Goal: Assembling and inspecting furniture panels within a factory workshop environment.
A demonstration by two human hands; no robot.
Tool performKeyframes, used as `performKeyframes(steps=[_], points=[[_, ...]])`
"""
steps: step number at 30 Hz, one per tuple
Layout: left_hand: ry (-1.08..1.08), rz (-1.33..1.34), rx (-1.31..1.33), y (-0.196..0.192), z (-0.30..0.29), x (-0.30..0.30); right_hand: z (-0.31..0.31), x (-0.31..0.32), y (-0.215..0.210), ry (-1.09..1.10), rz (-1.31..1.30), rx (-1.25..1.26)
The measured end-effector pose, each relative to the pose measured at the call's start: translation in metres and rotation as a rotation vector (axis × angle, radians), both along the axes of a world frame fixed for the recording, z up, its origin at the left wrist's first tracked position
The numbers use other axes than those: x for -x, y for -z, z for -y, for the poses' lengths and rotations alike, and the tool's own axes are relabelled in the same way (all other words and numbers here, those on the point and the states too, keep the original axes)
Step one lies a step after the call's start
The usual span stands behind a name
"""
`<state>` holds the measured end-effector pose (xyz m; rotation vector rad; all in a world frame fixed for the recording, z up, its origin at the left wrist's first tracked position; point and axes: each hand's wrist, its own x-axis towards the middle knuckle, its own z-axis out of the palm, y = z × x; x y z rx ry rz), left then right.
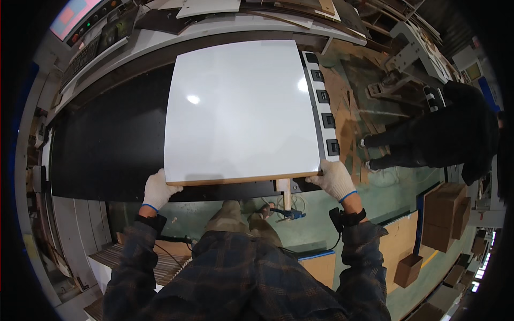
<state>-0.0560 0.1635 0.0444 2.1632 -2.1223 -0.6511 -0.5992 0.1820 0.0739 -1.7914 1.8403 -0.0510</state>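
A large glossy white panel (241,112) with a brown front edge lies flat across a black machine table (110,134). At its near left corner, my left hand (159,190), in a white knit glove, is closed on the edge. My right hand (334,180), gloved the same way, grips the near right corner. The fingers under the panel are hidden on both sides. Just past the panel's right edge runs a pale strip with several black square blocks (328,120).
Offcut boards (209,7) lie on a ledge at the back. A keyboard (80,63) and a lit screen (72,16) sit far left. Another person (444,134) in dark clothes stands at right. Cardboard boxes (443,214) are at lower right; a blue air gun (289,214) hangs below the table edge.
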Motion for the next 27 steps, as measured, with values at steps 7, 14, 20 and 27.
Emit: performKeyframes(steps=[7, 14, 20, 27], points=[[0.029, 0.071, -0.020, -0.003, 0.002, 0.003, -0.002, 0.000, 0.008, 0.028, 0.019, 0.061], [0.104, -0.116, 0.116, 0.017, -0.004, -0.012, -0.002, -0.001, 0.004, 0.011, -0.071, 0.020], [0.117, -0.113, 0.186, 0.018, -0.006, -0.014, 0.000, 0.000, 0.008, -0.095, -0.098, 0.161], [-0.087, -0.566, 0.111, 0.062, -0.020, -0.023, -0.045, 0.026, 0.031, -0.204, 0.021, 0.241]])
